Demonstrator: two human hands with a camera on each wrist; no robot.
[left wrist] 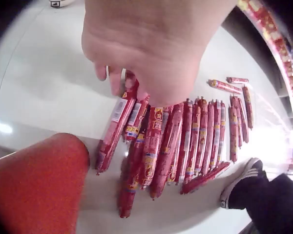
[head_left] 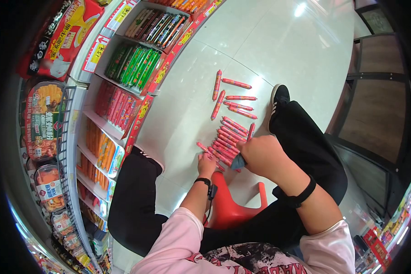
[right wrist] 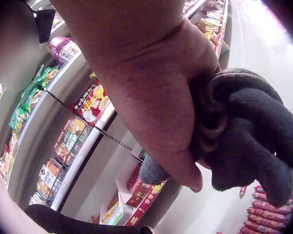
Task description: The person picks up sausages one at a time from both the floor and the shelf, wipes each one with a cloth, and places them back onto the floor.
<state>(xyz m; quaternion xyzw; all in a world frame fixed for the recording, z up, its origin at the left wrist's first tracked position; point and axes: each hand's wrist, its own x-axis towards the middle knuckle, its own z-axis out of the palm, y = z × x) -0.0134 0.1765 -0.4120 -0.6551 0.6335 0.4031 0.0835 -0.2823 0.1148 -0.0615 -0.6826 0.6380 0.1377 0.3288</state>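
Observation:
My left hand (head_left: pixel 206 165) is at the near left end of a row of red-wrapped sausages (head_left: pixel 229 139) on the floor. In the left wrist view its fingers (left wrist: pixel 115 80) curl at the top of one sausage (left wrist: pixel 116 126), gripping it by that end; the hand hides part of the neighbouring ones. My right hand (head_left: pixel 262 155) grips a bunched dark grey cloth (right wrist: pixel 254 141) above the row's right side. Folds of the cloth hang out past the fingers in the right wrist view. One sausage (head_left: pixel 251 131) lies at an angle along the row's right side.
Several more sausages (head_left: pixel 239 97) lie scattered farther out on the tiled floor (head_left: pixel 182 109). A red plastic stool (head_left: pixel 228 210) stands between the person's legs. Along the left runs a shelf with boxes of red (head_left: pixel 118 107) and green (head_left: pixel 134 66) sausages. A shoe (head_left: pixel 280 102) is at the right.

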